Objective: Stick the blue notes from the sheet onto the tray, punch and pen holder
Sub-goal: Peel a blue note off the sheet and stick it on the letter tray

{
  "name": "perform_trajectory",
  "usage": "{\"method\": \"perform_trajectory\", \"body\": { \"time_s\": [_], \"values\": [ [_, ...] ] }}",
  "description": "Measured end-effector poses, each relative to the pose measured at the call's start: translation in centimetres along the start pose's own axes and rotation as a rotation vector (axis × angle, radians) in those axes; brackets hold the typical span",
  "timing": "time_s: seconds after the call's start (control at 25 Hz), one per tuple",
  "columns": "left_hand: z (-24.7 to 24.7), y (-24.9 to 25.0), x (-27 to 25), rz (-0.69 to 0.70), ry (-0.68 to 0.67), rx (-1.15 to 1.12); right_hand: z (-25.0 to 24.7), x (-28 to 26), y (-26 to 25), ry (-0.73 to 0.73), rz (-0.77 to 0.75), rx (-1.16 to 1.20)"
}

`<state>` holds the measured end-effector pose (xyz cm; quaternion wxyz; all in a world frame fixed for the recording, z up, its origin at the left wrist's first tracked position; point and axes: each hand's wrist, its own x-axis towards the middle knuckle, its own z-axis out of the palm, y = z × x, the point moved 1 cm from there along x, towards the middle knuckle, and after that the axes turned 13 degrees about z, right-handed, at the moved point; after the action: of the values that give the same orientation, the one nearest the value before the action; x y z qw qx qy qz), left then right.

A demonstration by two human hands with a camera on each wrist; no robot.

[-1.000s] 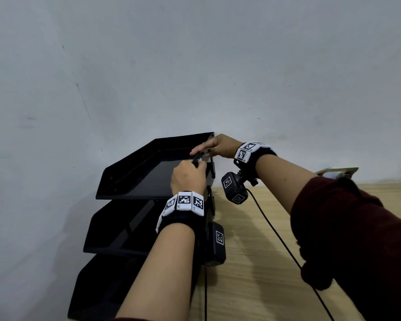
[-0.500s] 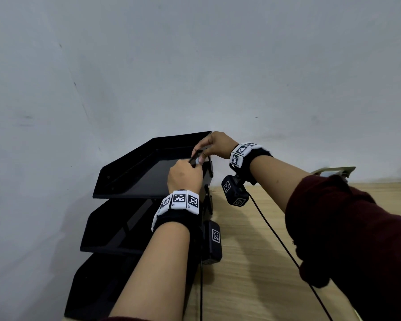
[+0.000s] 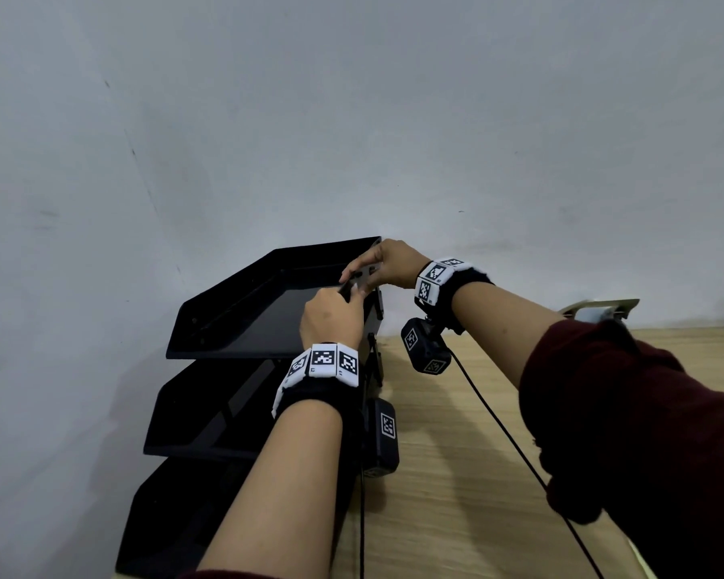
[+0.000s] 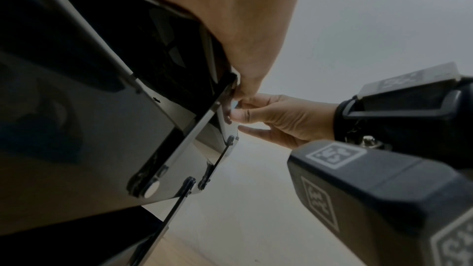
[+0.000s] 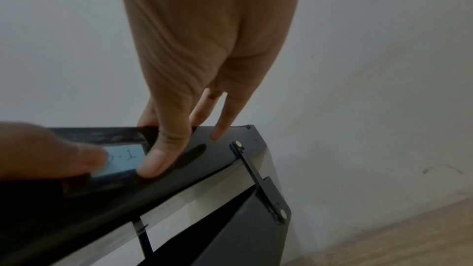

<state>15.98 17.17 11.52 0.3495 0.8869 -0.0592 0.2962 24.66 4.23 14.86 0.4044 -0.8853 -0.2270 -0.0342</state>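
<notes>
A black three-tier tray (image 3: 268,261) stands against the wall at the left. Both hands meet at the right side wall of its top tier. In the right wrist view a small blue note (image 5: 125,159) with handwriting lies flat on the outer face of that wall (image 5: 243,135). My right hand (image 3: 362,273) reaches over the rim, and its thumb (image 5: 153,161) presses the note's right end. My left hand (image 3: 348,292) comes from the front, curled, with one blurred digit (image 5: 84,159) on the note's left end. The sheet, punch and pen holder are not clearly in view.
The tray's lower tiers (image 3: 210,411) jut out toward me under my left forearm. A wooden desk (image 3: 456,474) spreads to the right, crossed by a black cable (image 3: 498,424). A metal object (image 3: 602,307) shows at the wall, partly behind my dark red sleeve.
Both hands stay at the top tier's right wall. My right hand has curled further over the rim and shifted slightly left toward the left hand.
</notes>
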Motion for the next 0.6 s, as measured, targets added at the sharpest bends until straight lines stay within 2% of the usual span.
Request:
{"method": "perform_trajectory", "body": {
  "time_s": [0.12,0.36,0.6],
  "values": [
    [-0.24,0.03,-0.07,-0.010,-0.016,-0.025,0.40,0.28,-0.09,0.037,0.008,-0.002],
    [-0.27,0.11,-0.07,0.004,-0.017,0.006,0.22,-0.21,0.02,-0.029,0.034,-0.026],
    [-0.23,-0.26,0.14,0.013,-0.059,-0.001,0.76,-0.42,-0.01,0.076,0.009,0.044]
  ]
}}
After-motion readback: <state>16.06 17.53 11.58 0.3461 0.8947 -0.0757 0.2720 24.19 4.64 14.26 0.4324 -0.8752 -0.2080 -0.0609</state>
